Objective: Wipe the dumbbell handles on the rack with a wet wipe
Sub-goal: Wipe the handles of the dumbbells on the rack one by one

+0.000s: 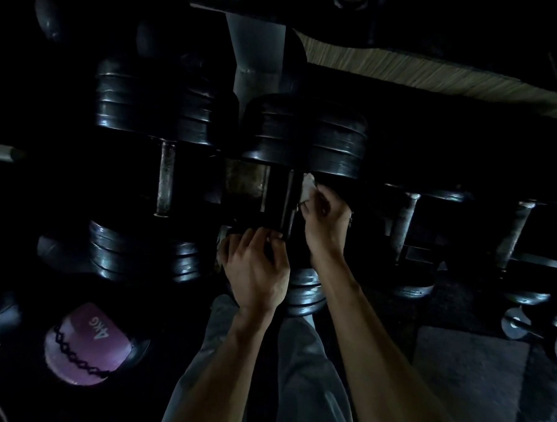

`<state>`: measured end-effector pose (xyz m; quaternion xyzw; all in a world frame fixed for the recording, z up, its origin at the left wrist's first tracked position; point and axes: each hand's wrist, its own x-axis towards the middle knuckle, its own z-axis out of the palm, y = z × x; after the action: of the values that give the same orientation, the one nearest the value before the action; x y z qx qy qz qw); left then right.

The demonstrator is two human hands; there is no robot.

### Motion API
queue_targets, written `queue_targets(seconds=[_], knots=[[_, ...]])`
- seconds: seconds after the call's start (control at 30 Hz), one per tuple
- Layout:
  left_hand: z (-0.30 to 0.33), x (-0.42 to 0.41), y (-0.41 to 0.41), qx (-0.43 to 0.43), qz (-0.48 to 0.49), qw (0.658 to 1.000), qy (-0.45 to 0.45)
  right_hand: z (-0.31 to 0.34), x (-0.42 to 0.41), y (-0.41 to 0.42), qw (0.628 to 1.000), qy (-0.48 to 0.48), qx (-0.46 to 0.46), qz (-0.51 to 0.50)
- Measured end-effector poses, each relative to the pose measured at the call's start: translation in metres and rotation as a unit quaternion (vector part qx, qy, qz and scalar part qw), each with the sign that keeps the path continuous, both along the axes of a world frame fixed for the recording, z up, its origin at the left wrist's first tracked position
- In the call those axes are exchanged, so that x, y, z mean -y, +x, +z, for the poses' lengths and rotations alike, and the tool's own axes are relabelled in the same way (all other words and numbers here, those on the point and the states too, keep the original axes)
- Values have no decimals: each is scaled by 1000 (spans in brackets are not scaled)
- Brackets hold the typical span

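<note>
Wipe at the top of a dark handle — grip and footing are the risks

Nearest, the left hand (255, 267) curls over the near head of the middle dumbbell (302, 134), seemingly bracing it; beyond it the right hand (326, 218) pinches the wet wipe (307, 188) against the far end of that dumbbell's handle (285, 204), just under the far head. In this gloom the wipe could bunch and miss the grip, or the dumbbell might roll on the rack (257, 64) and nip a finger — a wet handle adds slip. Left of it a second dumbbell's handle (166, 179) waits; nearer, left, a 4KG weight (86, 342)
</note>
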<state>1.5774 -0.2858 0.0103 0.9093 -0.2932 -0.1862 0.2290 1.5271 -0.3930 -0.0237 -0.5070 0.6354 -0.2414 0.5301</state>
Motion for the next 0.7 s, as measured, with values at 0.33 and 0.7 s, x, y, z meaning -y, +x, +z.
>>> queue_targets(seconds=[0.33, 0.7], knots=[[8, 4, 0, -15, -2, 1000, -2, 36, -9, -16, 996, -26, -30, 76], [9, 31, 59, -332, -206, 919, -45, 50, -48, -40, 998, -29, 31, 46]])
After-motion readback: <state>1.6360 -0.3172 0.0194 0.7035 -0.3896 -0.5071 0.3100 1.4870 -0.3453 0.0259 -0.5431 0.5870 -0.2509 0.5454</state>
